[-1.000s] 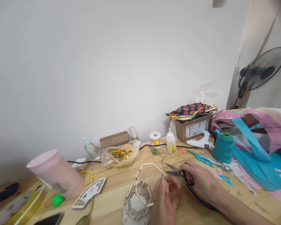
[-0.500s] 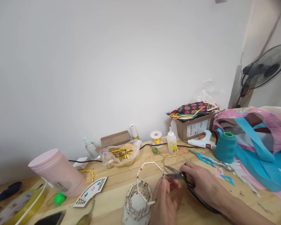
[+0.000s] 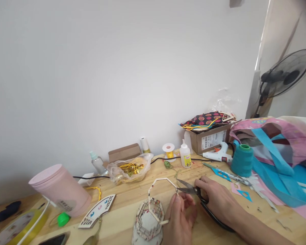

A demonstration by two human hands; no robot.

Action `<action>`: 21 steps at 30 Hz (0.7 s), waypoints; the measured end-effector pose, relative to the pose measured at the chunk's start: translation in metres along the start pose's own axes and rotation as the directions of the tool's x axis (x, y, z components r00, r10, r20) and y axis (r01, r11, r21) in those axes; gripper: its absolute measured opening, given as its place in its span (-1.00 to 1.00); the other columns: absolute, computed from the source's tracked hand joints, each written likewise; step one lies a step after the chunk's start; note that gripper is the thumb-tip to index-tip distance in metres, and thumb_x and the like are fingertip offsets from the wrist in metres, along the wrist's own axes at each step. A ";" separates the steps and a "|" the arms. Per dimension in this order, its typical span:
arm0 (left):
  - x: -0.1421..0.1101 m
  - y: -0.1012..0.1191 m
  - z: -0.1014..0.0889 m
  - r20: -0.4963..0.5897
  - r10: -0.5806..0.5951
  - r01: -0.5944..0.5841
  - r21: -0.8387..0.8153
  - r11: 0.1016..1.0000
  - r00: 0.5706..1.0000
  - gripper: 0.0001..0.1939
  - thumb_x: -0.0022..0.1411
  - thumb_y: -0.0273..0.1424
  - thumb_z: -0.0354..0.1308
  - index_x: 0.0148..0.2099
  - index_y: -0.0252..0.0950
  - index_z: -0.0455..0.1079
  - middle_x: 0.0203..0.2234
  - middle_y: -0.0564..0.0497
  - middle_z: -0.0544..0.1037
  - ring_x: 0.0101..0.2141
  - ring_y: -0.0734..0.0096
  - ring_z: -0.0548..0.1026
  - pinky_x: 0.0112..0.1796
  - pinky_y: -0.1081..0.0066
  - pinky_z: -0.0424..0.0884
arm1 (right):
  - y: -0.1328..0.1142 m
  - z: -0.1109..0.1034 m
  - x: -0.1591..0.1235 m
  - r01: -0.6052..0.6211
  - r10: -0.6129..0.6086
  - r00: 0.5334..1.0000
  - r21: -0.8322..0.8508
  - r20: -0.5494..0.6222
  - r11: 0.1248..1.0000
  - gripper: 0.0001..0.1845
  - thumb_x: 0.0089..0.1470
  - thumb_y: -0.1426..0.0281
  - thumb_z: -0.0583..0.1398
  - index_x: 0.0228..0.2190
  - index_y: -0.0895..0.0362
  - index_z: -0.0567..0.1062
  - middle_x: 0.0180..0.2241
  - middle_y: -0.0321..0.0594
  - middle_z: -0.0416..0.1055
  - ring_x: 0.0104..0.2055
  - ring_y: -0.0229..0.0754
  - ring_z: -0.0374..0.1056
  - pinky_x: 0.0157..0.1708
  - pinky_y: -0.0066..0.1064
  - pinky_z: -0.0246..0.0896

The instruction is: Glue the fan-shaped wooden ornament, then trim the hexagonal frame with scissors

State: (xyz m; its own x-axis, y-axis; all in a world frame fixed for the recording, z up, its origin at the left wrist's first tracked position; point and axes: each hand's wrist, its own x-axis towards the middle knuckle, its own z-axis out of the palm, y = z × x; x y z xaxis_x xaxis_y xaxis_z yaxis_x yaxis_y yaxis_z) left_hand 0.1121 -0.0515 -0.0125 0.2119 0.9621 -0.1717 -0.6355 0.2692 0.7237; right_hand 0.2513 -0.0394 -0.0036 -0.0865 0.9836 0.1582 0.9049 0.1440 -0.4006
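My left hand [image 3: 180, 216] pinches a pale octagonal wooden frame [image 3: 149, 194] by its right side, holding it upright over the table. Black-handled scissors [image 3: 188, 191] are in my right hand [image 3: 214, 197], fingers through the handles. Their blades are parted and point left, with the tips at the frame's right edge, just above my left fingertips. A thin green cord [image 3: 177, 174] runs from a small green bundle [image 3: 167, 164] down toward the blade tips. Behind and below the frame lies a stack of latticed octagonal pieces [image 3: 149, 219], partly hidden by my left hand.
A glue bottle [image 3: 185, 156], yellow thread spool [image 3: 169, 151], glue gun [image 3: 219, 153] and teal thread cone [image 3: 242, 161] stand beyond my hands. Leftward are a fan-shaped panel [image 3: 97, 211], pink tumbler [image 3: 60, 190] and tape roll [image 3: 34, 221]. A pink-and-blue bag [image 3: 275, 146] occupies the right.
The whole view has shifted slightly, with things appearing a little further left. Both hands keep nearly the same pose, and the scissor blades look slightly closer together.
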 end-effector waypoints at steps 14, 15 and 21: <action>0.002 0.000 -0.003 0.000 -0.054 0.054 0.013 0.998 0.999 -0.72 -0.14 -0.16 0.26 -0.54 -0.28 0.39 -0.54 0.02 0.37 -0.40 0.40 0.22 -0.39 0.40 0.27 | 0.002 0.001 0.000 0.030 -0.030 1.000 -0.032 0.009 0.999 -0.75 -0.27 0.65 -0.01 -0.54 0.09 0.30 -0.49 -0.29 0.27 -0.51 -0.26 0.18 -0.57 -0.48 -0.19; 0.001 0.001 -0.002 -0.004 -0.067 0.067 0.003 0.998 0.998 -0.73 -0.15 -0.17 0.27 -0.54 -0.27 0.39 -0.53 0.02 0.37 -0.40 0.40 0.22 -0.39 0.39 0.27 | 0.003 0.003 0.001 0.028 -0.028 1.000 -0.034 0.000 0.999 -0.75 -0.27 0.65 -0.01 -0.54 0.09 0.30 -0.49 -0.28 0.27 -0.51 -0.26 0.18 -0.57 -0.48 -0.20; -0.002 0.003 0.002 0.010 -0.126 0.126 0.004 0.992 0.992 -0.70 -0.17 -0.13 0.26 -0.53 -0.26 0.39 -0.49 0.04 0.33 -0.40 0.41 0.21 -0.43 0.42 0.25 | 0.004 0.003 -0.001 0.008 -0.010 0.999 -0.053 -0.049 0.999 -0.75 -0.27 0.67 -0.02 -0.54 0.10 0.28 -0.48 -0.27 0.25 -0.51 -0.26 0.14 -0.57 -0.47 -0.20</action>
State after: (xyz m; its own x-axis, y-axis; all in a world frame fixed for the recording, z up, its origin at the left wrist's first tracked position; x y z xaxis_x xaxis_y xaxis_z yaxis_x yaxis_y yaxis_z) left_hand 0.1112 -0.0532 -0.0089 0.2979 0.9201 -0.2544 -0.6008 0.3878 0.6991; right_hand 0.2539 -0.0396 -0.0077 -0.0752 0.9755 0.2068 0.9250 0.1457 -0.3509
